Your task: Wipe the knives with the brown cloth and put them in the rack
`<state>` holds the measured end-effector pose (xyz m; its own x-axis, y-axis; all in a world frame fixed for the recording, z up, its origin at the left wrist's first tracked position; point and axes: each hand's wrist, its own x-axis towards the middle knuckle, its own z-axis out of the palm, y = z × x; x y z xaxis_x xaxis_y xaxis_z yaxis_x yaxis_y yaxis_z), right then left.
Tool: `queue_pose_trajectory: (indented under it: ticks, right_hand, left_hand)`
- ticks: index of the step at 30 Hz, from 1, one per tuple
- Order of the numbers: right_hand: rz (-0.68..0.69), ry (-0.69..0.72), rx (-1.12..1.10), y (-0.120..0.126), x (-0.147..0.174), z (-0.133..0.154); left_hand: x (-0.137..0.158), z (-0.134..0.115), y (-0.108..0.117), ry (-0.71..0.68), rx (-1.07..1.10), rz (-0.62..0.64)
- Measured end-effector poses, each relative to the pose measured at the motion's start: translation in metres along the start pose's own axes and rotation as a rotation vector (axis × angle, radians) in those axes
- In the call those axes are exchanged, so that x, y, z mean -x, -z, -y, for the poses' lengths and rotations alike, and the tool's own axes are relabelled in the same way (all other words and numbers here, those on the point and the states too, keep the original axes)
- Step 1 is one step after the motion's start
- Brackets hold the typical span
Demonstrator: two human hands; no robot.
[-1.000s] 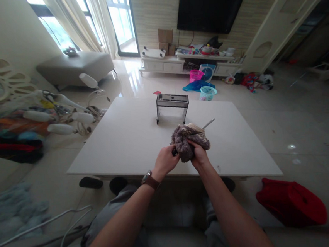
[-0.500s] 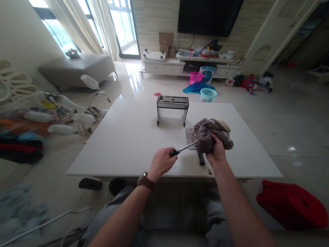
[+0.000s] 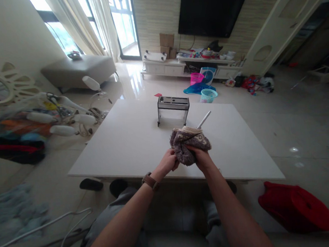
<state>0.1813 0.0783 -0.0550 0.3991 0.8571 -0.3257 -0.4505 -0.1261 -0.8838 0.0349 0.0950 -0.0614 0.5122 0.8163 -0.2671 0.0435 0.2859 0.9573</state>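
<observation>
Around the bunched cloth (image 3: 186, 142), the fingers of the right hand (image 3: 203, 158) are clamped from the 5 o'clock side; those of the left hand (image 3: 169, 161) are curled together at 8 o'clock, apparently on the hidden end of a slim rod (image 3: 204, 120). The cloth should be soft and light, best gripped by its thick folds; the rod is presumably stiff and slick, best held at its near end. Brownish-grey and cream patterning is shown on the fuzzy cloth, and at 1 o'clock the pale, straight rod is exposed. Both are held over the near part of the white table (image 3: 125, 142).
</observation>
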Motion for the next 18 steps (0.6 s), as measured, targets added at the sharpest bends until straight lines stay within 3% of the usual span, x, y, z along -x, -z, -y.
queue_pose_trajectory:
  ticks: [18]
  right_hand:
    - [-0.072,0.087,-0.146,-0.001,-0.01,-0.001]
  left_hand:
    - [0.004,-0.003,0.01,-0.24,-0.501,-0.024]
